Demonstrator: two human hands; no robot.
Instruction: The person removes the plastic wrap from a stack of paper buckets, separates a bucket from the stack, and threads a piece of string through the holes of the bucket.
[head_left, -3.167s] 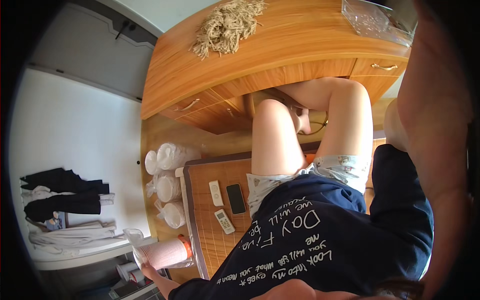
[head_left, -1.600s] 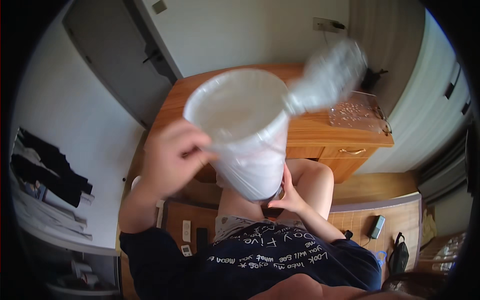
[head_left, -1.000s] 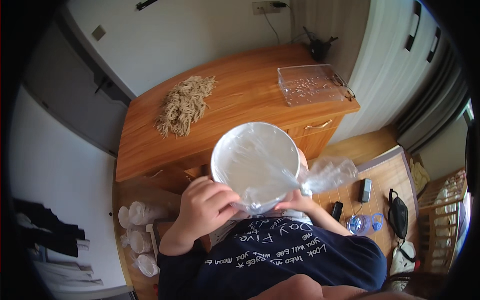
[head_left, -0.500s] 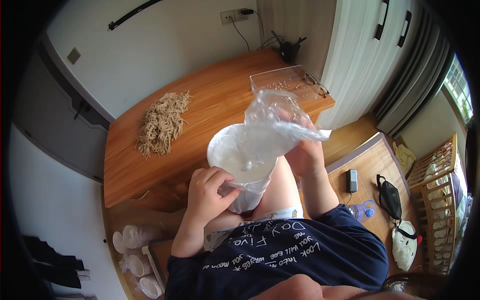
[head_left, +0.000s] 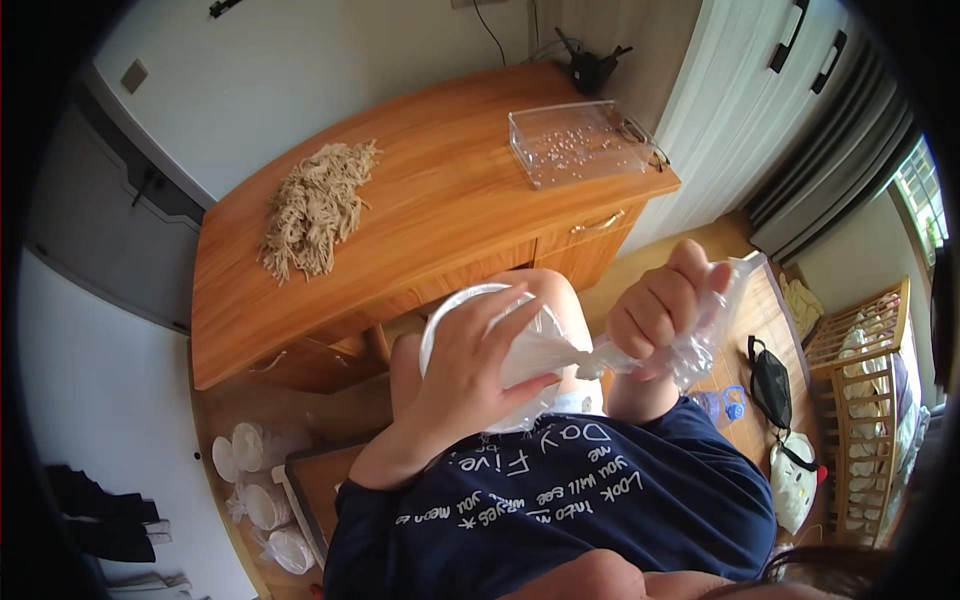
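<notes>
Between my thighs stands a white round tub (head_left: 432,340), its mouth largely covered by my left hand (head_left: 465,365). That hand lies across the top with fingers and thumb spread, touching the film there. My right hand (head_left: 660,315) is closed in a fist around the gathered end of a clear plastic bag (head_left: 700,350), off to the tub's right. Twisted into a narrow neck, the bag stretches from the tub to my right fist. What the tub contains is hidden.
On the wooden desk (head_left: 430,220) ahead lie a heap of beige cords (head_left: 318,210) and a clear tray (head_left: 540,172) with small pale bits. Several white tubs (head_left: 265,505) stand on the floor at left. A black bag (head_left: 770,385) and a wooden crib (head_left: 865,400) are at right.
My right hand has moved lower and right, and the bag, loose before, is now gathered and twisted. My left hand has gone from gripping the tub's rim to lying spread over its mouth.
</notes>
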